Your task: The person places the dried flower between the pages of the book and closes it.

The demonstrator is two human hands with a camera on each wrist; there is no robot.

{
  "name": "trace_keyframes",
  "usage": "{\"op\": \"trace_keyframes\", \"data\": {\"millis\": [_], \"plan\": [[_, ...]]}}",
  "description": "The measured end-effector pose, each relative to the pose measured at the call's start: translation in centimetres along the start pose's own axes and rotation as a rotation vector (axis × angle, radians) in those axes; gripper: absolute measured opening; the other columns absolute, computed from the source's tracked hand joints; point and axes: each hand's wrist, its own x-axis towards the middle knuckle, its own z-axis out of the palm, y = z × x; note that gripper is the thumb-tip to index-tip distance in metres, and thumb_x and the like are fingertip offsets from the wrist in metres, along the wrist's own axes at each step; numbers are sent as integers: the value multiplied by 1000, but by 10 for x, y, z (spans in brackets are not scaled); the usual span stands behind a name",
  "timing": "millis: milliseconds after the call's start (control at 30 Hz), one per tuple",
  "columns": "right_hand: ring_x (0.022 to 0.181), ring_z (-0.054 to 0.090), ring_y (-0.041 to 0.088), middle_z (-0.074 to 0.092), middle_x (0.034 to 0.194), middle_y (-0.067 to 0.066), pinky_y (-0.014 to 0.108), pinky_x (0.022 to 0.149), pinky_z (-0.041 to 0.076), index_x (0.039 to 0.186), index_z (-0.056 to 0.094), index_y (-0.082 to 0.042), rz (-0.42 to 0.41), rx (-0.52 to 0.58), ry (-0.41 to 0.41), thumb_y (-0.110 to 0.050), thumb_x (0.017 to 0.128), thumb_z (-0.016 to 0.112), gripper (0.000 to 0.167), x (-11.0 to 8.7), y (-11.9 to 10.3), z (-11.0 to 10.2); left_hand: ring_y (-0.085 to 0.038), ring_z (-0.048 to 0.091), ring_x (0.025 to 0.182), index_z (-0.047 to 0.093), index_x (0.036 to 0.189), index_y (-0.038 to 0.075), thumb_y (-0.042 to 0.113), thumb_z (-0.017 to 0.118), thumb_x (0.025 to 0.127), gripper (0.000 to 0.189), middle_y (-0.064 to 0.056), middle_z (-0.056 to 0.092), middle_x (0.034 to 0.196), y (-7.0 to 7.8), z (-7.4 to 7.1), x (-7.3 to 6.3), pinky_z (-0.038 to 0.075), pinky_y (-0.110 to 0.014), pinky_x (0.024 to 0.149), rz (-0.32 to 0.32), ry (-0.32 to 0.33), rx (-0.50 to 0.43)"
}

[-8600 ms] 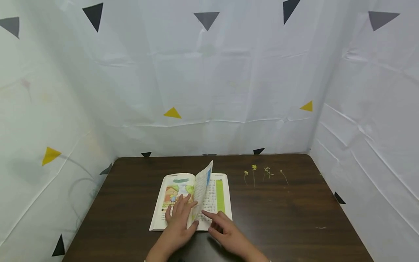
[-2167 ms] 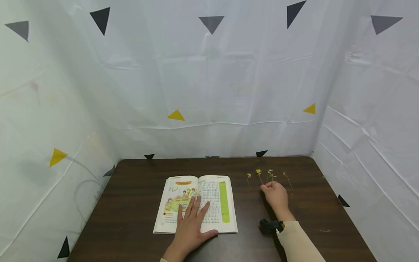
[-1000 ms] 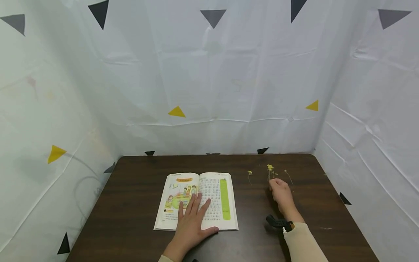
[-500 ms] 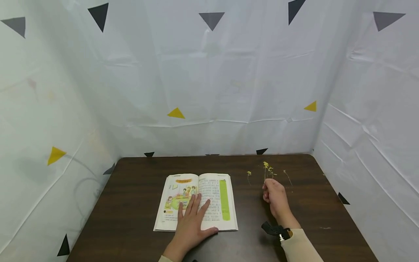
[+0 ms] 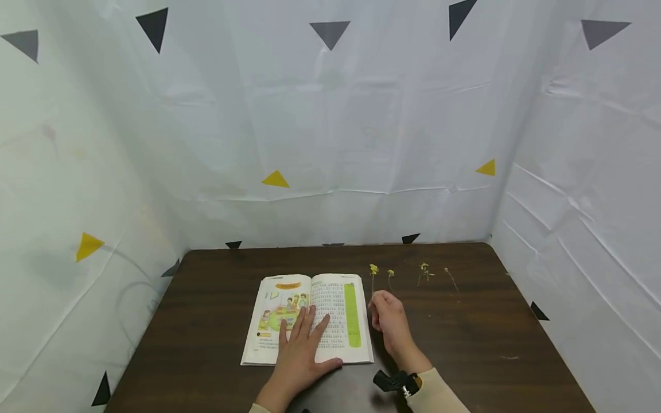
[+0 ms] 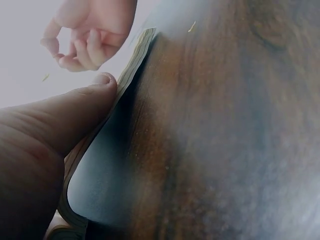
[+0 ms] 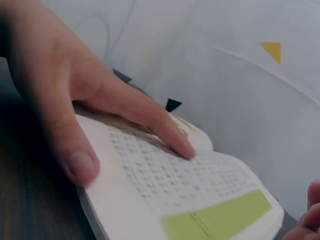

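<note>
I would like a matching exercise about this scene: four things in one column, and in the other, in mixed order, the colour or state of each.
Column one:
1. Left hand
2. Right hand
3. Book
4. Table

Column two:
A. dark brown
B. holds a yellow flower by its stem
C. lies open, showing print
D. rests with spread fingers

Right pairs: 1-D, 2-B, 3-C, 4-A.

Views, three

Head: forward and down, well above the open book (image 5: 333, 295). Left wrist: close, past my left hand (image 5: 301, 351) onto the counter (image 5: 490, 332). Right wrist: low, near, across the book. Wrist views share that hand and book.
</note>
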Motion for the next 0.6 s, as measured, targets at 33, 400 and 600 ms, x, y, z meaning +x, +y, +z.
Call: {"op": "trace_keyframes", "data": {"millis": [33, 400, 600], "plan": [[56, 40, 16, 46, 64, 3, 25, 50, 30, 96, 59, 6, 1, -6, -5, -16, 110, 52, 27, -1, 0, 4, -34, 16, 172, 40, 170, 33, 83, 71, 85, 102, -10, 23, 183, 0, -1, 0, 5, -76, 130, -1, -4, -1], [53, 39, 7, 44, 67, -4, 22, 45, 33, 88, 49, -4, -44, 165, -214, -12, 112, 45, 25, -26, 22, 63, -37, 25, 169, 49, 165, 29, 79, 76, 84, 99, -14, 32, 180, -2, -2, -7, 14, -78, 128, 25, 67, 40], [49, 42, 7, 46, 62, -4, 20, 44, 35, 97, 54, 10, -107, -23, -158, -8, 112, 53, 23, -28, 42, 72, -37, 24, 169, 48, 166, 29, 78, 73, 87, 96, -14, 31, 180, -2, -2, -2, 16, -78, 128, 61, 64, 51]]}}
